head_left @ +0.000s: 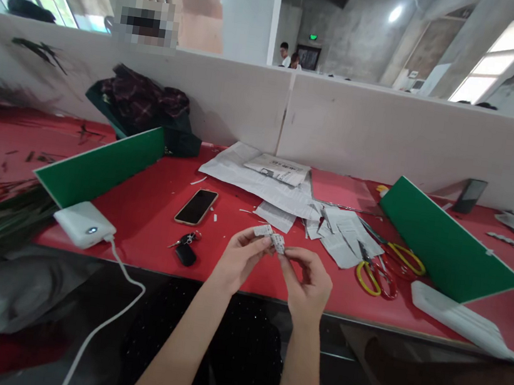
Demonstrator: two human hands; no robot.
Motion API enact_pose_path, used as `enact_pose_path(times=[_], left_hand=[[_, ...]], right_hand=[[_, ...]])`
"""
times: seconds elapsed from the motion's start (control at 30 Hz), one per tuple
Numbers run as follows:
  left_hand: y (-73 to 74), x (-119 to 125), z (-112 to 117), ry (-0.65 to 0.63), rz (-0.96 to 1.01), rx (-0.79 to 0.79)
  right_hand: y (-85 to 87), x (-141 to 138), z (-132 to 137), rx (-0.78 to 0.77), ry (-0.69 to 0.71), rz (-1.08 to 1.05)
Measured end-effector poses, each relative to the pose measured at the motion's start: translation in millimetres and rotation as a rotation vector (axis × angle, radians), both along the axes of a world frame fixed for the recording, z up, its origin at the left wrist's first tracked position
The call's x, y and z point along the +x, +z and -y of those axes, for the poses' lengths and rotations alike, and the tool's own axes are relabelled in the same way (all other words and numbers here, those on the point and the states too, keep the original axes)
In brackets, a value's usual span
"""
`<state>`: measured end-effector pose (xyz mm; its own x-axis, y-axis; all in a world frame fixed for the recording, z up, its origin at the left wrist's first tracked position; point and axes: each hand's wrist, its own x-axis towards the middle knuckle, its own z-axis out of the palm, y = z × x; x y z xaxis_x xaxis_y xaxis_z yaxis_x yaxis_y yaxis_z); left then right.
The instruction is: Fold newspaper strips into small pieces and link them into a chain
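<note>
My left hand [243,255] and my right hand [309,281] meet just above the front edge of the red table [237,272]. Between their fingertips is a small folded piece of printed paper [277,242]. The left fingers pinch its left end, where a flap sticks up, and the right thumb and fingers pinch its right side. Left of my hands lie a smartphone [196,206] and a set of keys with a black fob [185,252]. To the right are cut paper pieces [343,235] and scissors with yellow and red handles [374,280].
Newspaper sheets [253,179] and a pink folder [340,189] lie farther back. Green dividers [104,163] stand at both sides. White power banks [85,225] with cables sit near the edge. A dark plaid cloth [143,99] is piled at back left, before a white partition [365,124].
</note>
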<state>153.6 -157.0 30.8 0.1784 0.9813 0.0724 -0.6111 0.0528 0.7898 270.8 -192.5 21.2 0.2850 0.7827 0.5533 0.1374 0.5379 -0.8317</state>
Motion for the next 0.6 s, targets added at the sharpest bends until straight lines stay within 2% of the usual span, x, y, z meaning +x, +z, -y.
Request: enact_pose_path(times=[0.3,0.6], left_hand=[[5.5,0.0,4.7,0.115,-0.179,0.054],[5.1,-0.3,6.6,0.077,-0.257,0.057]], right_hand=[[-5.1,0.7,-1.7,0.051,-0.056,0.021],[-7.1,0.3,-2.1,0.055,-0.123,0.028]])
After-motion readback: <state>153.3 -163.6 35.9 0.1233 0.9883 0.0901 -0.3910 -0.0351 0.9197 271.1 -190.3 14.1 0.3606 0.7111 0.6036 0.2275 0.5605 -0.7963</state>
